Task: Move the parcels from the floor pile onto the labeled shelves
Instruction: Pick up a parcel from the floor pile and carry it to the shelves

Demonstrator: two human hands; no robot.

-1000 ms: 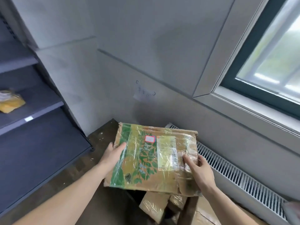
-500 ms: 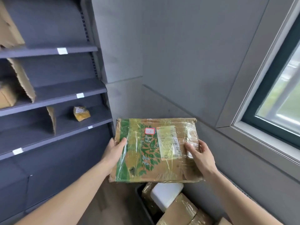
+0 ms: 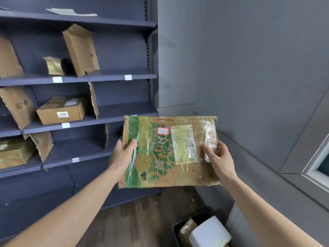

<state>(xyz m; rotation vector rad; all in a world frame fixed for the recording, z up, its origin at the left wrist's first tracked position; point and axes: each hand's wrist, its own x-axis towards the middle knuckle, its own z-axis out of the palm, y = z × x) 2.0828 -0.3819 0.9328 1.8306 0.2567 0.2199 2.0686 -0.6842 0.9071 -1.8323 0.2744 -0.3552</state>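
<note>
1. Parcel (image 3: 170,152): a flat cardboard package with green leaf print, wrapped in clear film, held up in the air in front of the shelves (image 3: 106,75), tilted with its face toward the camera.
2. A small red-bordered sticker (image 3: 162,131) sits near the parcel's top middle, with a pale shipping label (image 3: 184,143) just to its right.
3. Left hand (image 3: 124,154) grips the parcel's left edge, thumb on the front face, fingers hidden behind.
4. Right hand (image 3: 219,159) grips the right edge, thumb lying on the front over the film, fingers curled round the back.
5. The dark blue shelves stand to the left, with white tags (image 3: 128,77) on their front lips and torn cardboard dividers (image 3: 81,49) standing between the bays.
6. A small wrapped package (image 3: 54,65) sits on an upper shelf beside a divider; a brown box (image 3: 60,112) with a number label lies on the shelf below; another wrapped package (image 3: 14,153) rests lower at the far left.
7. On the wooden floor (image 3: 133,220) at the bottom right, a dark bin (image 3: 175,229) holds a white block (image 3: 210,232) and a brown taped package (image 3: 187,229).
8. A grey wall (image 3: 249,68) fills the right side, with a window corner (image 3: 318,168) at the edge.
</note>
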